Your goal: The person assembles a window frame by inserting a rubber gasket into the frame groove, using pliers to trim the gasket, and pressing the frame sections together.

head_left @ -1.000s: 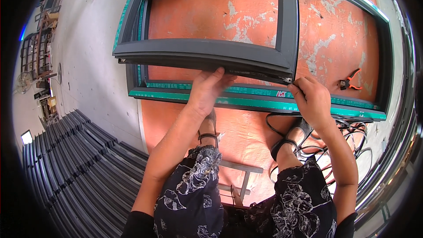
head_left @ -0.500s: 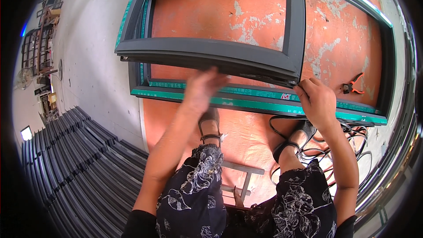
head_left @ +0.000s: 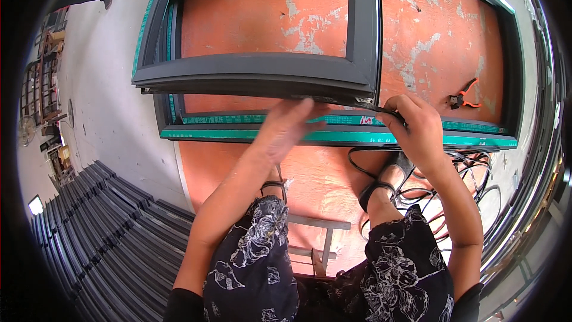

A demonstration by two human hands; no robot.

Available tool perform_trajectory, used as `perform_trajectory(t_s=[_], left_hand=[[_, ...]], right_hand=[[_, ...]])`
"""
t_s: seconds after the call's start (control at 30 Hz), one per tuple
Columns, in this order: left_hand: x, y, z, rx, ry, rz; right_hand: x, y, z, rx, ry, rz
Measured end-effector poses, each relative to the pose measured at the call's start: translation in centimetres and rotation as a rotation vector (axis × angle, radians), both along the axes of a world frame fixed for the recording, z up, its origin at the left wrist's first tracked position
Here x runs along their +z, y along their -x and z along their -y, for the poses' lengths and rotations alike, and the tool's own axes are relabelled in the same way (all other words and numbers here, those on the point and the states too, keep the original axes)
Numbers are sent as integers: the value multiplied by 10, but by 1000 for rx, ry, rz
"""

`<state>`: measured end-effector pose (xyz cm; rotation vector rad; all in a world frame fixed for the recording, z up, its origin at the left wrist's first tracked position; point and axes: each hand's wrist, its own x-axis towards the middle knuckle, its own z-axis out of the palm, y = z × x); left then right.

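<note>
Your right hand point(head_left: 418, 130) pinches black gasket strip point(head_left: 370, 106) by grey sash frame point(head_left: 250, 67); left hand point(head_left: 289, 126) blurred, can't tell its grip.

Two hands point(head_left: 419, 124), one pair of pliers point(head_left: 460, 100)

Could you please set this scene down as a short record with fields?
Left hand: blurred, at near edge of the inner frame; grip unclear
Right hand: pinching a black strip
Inner frame: dark gray, over left part of the outer frame
Outer frame: dark, green-banded
Tool: orange-handled, inside the outer frame's right opening
Lower right: looped black cords
Lower left: stacked dark profiles
</note>
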<state>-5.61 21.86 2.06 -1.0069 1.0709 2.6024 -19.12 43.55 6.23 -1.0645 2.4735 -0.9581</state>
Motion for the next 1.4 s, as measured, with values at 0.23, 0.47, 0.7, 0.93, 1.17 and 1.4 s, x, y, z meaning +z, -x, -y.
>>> perform_trajectory(t_s=[0.23, 0.47, 0.7, 0.93, 1.17, 1.4], left_hand=[[-7, 10, -15, 8, -34, 27], [-18, 11, -11, 15, 15, -18], [-22, 14, -9, 24, 30, -74], [-12, 19, -19, -18, 58, 13], [-19, 21, -17, -39, 48, -43], [-11, 17, -12, -79, 20, -29]], right_hand=[[-9, 0, -1, 21, 52, -92], [-12, 0, 2, 14, 48, -104], [-16, 3, 3, -25, 34, -58], [-7, 1, 7, 20, -12, -109], [-8, -1, 8, -3, 8, -110], [1, 10, 1, 114, 19, 100]])
